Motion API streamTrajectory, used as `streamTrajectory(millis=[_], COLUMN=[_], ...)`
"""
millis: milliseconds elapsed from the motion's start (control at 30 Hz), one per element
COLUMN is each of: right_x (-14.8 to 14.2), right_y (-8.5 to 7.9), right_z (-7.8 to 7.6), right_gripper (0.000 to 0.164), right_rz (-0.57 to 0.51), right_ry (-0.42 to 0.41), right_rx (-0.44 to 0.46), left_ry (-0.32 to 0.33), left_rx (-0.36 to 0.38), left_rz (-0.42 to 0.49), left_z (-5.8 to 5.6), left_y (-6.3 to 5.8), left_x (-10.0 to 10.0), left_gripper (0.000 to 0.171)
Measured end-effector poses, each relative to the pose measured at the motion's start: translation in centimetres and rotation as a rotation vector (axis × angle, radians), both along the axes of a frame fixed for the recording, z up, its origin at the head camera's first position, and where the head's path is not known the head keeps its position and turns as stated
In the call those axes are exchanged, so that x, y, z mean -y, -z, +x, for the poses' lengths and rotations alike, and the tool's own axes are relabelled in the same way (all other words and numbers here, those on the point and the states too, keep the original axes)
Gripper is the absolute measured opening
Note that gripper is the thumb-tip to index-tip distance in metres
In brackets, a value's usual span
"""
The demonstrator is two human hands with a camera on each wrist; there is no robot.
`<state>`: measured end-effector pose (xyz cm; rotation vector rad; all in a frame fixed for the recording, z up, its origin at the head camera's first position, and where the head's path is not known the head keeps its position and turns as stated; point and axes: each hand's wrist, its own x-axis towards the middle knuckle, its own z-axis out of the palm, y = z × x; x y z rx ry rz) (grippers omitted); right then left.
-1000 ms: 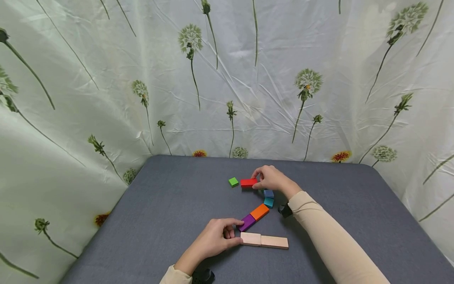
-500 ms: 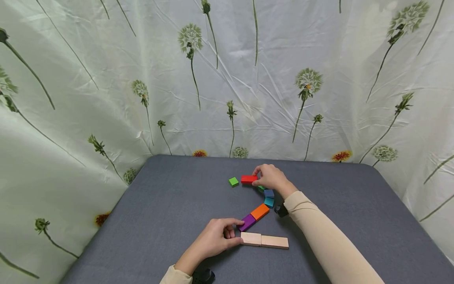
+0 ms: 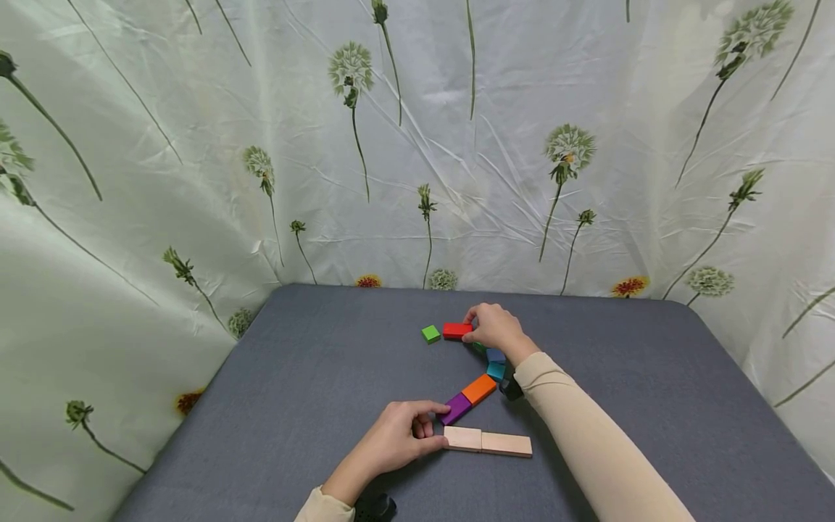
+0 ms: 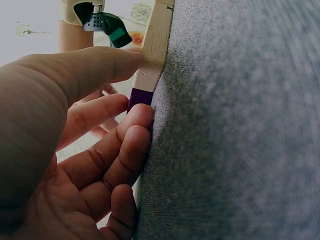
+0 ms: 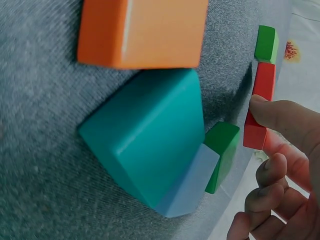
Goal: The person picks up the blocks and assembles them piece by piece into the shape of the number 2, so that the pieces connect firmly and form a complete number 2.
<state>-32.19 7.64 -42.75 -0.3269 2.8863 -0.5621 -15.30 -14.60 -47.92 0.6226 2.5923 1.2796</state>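
Note:
In the head view my right hand (image 3: 497,330) pinches one end of a red block (image 3: 456,330) between thumb and fingers. A light green block (image 3: 430,333) lies to its left, and a darker green block (image 5: 223,150) sits partly beneath the hand. From there a blue block (image 3: 496,355), a teal block (image 3: 496,371), an orange block (image 3: 479,388) and a purple block (image 3: 457,409) run in a curve. My left hand (image 3: 398,435) touches the purple block with its index fingertip. Its thumb rests at the end of a plain wooden block (image 3: 462,438).
A second plain wooden block (image 3: 507,444) adjoins the first, end to end. All the blocks are on a grey cloth-covered table (image 3: 326,362). A white curtain (image 3: 417,145) with dandelion prints hangs behind the table and along its left side.
My right hand has carried the red block slightly away from me, uncovering part of the darker green block. Its wrist has shifted left. My left hand stays in place.

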Motion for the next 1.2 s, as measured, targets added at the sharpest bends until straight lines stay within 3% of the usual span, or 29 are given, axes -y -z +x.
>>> streamTrajectory(millis=[1200], right_x=[-0.06], right_y=[0.8], right_z=[-0.08], right_gripper=[0.034], right_rz=[0.006], right_ry=[-0.054], right_rx=[0.03], left_ry=[0.003], left_rx=[-0.006], left_rz=[-0.003], left_z=[-0.16], left_y=[-0.05], left_x=[-0.03], left_gripper=[0.041])
